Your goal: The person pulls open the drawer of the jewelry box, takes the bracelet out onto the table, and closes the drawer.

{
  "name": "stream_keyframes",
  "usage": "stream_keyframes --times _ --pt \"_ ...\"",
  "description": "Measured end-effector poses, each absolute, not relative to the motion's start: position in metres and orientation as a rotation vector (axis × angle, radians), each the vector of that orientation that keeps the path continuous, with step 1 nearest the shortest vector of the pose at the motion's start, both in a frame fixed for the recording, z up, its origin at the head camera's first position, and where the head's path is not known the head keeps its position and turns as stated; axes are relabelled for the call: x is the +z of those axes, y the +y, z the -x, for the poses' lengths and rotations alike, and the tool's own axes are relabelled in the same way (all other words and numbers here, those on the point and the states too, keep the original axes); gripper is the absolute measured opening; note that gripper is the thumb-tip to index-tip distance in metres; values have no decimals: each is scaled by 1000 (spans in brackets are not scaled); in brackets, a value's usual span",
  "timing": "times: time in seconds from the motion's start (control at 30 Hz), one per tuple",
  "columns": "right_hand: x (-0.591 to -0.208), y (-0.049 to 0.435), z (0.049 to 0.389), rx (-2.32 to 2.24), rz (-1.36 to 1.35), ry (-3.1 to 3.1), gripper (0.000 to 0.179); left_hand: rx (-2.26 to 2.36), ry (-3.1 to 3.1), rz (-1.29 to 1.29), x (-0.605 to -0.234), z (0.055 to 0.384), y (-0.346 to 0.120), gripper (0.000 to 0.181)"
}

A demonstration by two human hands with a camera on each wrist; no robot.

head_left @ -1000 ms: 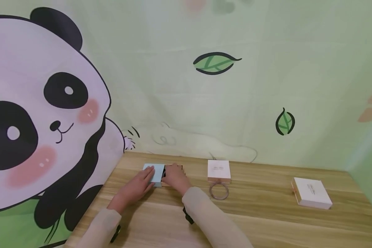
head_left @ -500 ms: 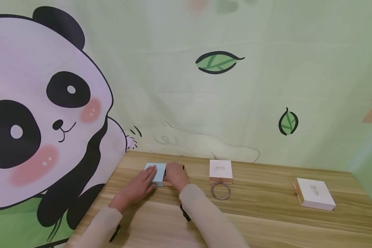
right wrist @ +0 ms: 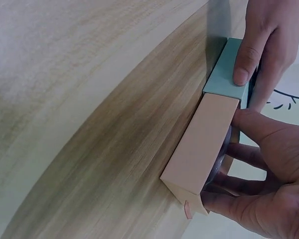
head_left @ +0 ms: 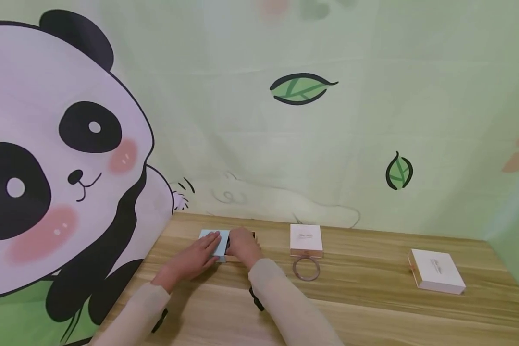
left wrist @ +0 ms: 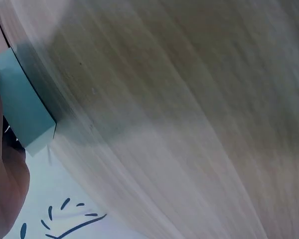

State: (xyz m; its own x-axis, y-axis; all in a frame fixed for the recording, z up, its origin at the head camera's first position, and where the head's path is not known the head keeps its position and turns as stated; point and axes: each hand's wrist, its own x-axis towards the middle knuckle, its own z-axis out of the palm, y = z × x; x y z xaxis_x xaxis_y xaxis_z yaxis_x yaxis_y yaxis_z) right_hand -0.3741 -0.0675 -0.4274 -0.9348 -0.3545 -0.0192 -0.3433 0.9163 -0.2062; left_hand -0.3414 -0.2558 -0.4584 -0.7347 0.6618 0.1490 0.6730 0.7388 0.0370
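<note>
A light-blue box sleeve lies at the table's left, its pinkish drawer pulled out to the right. My left hand holds the sleeve, fingers along its top and thumb against the near side, as the right wrist view shows. Over the drawer is my right hand, its fingertips curled down inside around a greyish translucent bangle. Most of that bangle is hidden by drawer wall and fingers. The right thumb touches near where drawer meets sleeve.
A white box stands right of my hands, with another translucent bangle lying just in front. Farther right sits a second white box. The wooden table ends at a panda-printed backdrop.
My right hand has shifted slightly over the drawer, and its fingers reach down more steeply. The left hand stays on the sleeve. The boxes keep their places.
</note>
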Motion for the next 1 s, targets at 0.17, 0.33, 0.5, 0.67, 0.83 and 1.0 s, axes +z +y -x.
stream_keyframes --times 0.17,0.33,0.5,0.67,0.83,1.0 --pt "-422 -69 372 -377 544 3016 30 -144 -2845 1059 -452 343 -256 59" --pt "-419 -67 370 -430 562 2997 30 -113 -2853 1048 -455 346 -258 60" --pt "-423 -60 368 -486 639 2992 23 -118 -2860 1035 -464 344 -258 60" --pt "-423 -51 364 -547 723 2987 28 -163 -2874 1012 -469 341 -255 61" --pt "-421 -47 358 -481 818 3012 47 -190 -2854 1009 -468 340 -255 61" --pt "-417 -44 347 -402 949 3006 47 -192 -2850 1002 -468 340 -256 62"
